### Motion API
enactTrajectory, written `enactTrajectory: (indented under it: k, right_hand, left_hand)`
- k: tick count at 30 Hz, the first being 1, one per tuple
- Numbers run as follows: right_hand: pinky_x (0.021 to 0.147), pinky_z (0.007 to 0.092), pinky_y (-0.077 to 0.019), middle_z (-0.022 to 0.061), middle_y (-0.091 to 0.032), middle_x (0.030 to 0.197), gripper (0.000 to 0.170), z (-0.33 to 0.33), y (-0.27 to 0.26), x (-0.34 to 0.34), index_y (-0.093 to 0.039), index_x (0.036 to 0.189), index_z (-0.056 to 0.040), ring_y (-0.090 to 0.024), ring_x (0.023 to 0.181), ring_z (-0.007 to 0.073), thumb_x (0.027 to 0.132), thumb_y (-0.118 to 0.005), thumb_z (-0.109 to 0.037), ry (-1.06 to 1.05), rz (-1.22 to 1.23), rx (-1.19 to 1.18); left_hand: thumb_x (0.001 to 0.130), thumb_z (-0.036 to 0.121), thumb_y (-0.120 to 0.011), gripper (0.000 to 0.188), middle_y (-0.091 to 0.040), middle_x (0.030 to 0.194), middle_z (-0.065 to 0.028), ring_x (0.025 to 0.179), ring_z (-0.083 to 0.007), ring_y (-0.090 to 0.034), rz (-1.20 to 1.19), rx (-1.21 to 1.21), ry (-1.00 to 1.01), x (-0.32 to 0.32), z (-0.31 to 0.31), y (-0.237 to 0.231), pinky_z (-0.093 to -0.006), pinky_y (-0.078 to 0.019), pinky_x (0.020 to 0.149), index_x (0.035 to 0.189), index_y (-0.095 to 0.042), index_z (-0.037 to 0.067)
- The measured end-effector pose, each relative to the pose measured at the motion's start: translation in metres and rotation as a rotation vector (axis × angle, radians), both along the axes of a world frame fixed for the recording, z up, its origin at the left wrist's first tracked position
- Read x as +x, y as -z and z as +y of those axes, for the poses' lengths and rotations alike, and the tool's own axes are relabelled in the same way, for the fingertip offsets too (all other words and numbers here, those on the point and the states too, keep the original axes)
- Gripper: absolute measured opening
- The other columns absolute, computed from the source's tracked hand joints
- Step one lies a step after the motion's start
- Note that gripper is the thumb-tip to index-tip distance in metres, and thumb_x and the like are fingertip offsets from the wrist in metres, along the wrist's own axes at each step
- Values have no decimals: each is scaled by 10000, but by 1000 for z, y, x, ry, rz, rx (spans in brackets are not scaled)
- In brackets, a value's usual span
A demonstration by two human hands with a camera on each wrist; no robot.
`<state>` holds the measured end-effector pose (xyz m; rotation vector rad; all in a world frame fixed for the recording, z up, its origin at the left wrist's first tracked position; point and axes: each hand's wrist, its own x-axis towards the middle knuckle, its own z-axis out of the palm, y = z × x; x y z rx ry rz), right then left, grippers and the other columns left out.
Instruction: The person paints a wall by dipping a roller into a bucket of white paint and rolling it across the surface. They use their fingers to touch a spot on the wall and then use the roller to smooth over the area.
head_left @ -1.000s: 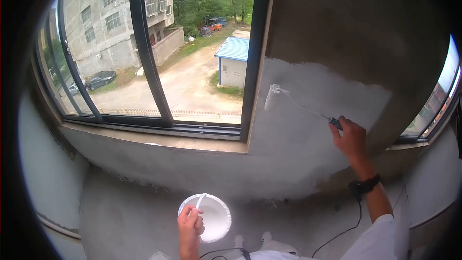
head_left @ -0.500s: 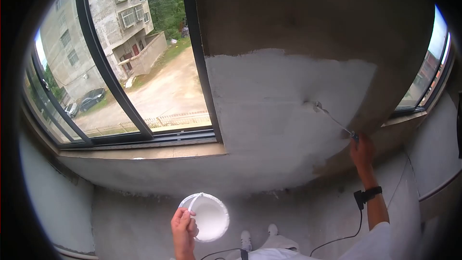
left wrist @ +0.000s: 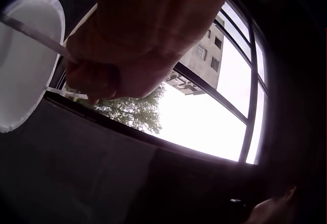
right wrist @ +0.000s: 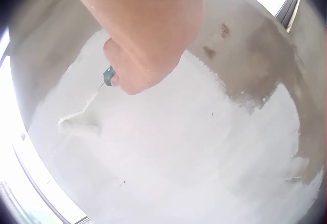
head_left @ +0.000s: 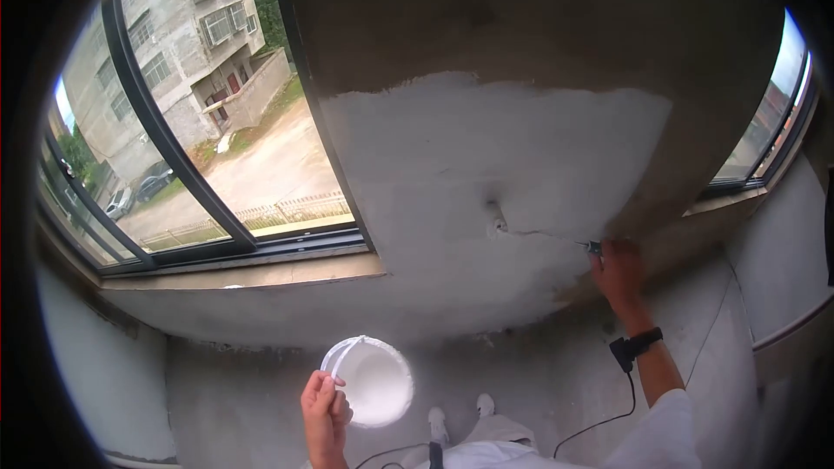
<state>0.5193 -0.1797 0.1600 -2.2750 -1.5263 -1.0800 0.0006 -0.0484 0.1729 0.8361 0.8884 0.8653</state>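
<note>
My right hand [head_left: 619, 276] grips the dark green handle [right wrist: 108, 76] of a small paint roller. A thin, white-coated rod runs from it to the roller's sleeve [head_left: 497, 219], which lies against the wall's white patch [head_left: 417, 156]. In the right wrist view the sleeve [right wrist: 79, 128] is coated white, left of and below my right hand [right wrist: 148, 55]. My left hand [head_left: 323, 404] holds up a white bucket [head_left: 407, 369] by its bail handle [head_left: 346, 353], fingers curled round it. White paint shows inside. The left wrist view has the bucket [left wrist: 60, 17] beside my left hand [left wrist: 112, 71].
Bare brown-grey wall [head_left: 521, 17] borders the white patch above and to the right. A large dark-framed window [head_left: 187, 130] with a sill [head_left: 261, 276] stands left, a smaller window [head_left: 756, 135] right. A cable [head_left: 599, 421] hangs from the right wrist. Two shoes [head_left: 437, 426] stand on the floor.
The roller has gone from beside the window frame rightward, then back leftward and lower on the white patch. The head view has turned right. The left hand keeps holding the bucket.
</note>
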Motion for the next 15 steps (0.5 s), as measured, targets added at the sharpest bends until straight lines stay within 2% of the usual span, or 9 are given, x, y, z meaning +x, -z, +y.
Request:
enactTrajectory:
  k: [3, 9, 15]
  right_hand:
    - [629, 437, -433, 107, -525, 777, 302, 39, 5, -24, -590, 932, -68, -534, 696, 304, 761, -741, -267, -135, 29, -7]
    - [593, 408, -397, 87, -504, 755, 304, 104, 28, -63, -580, 907, -74, -513, 671, 281, 729, -760, -243, -323, 82, 55]
    - [604, 411, -401, 92, -510, 759, 310, 110, 27, -72, -577, 913, -67, -519, 681, 286, 736, -765, -239, -308, 98, 46]
  left_hand:
    - [1035, 220, -500, 196, -269, 520, 99, 410, -7, -192, -18, -6, -26, -8, -3, 1, -218, -148, 391, 909, -520, 71]
    - [1038, 221, -491, 190, -271, 516, 104, 407, -6, -187, 34, -15, -117, -30, -10, 7, -220, -141, 388, 915, -517, 79]
    - [1039, 225, -487, 188, -267, 517, 108, 406, -3, -184, 85, -14, -184, -50, -17, 7, -219, -138, 387, 912, -512, 88]
